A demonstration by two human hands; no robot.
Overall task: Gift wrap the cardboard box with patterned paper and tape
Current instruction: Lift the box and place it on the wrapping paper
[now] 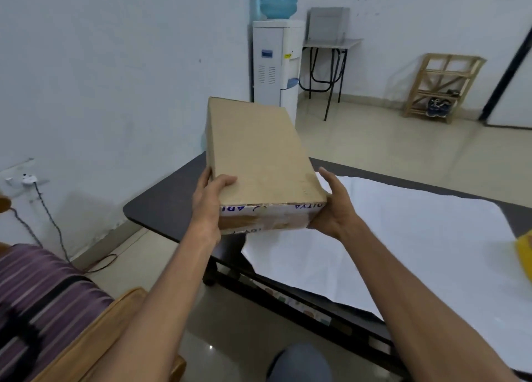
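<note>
Head view: cardboard box [259, 157] aloft over table [161, 206] edge, grip of left hand [205, 206] and right hand [334, 208] clamped on it

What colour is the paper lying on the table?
The paper shows plain white on its upward face, head view.

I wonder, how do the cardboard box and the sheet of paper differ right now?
The cardboard box is brown; the paper shows a white face. The box is held in the air between the left hand and right hand; the paper lies spread on the dark table, overhanging its near edge. The box is a block, the paper a thin sheet.
</note>
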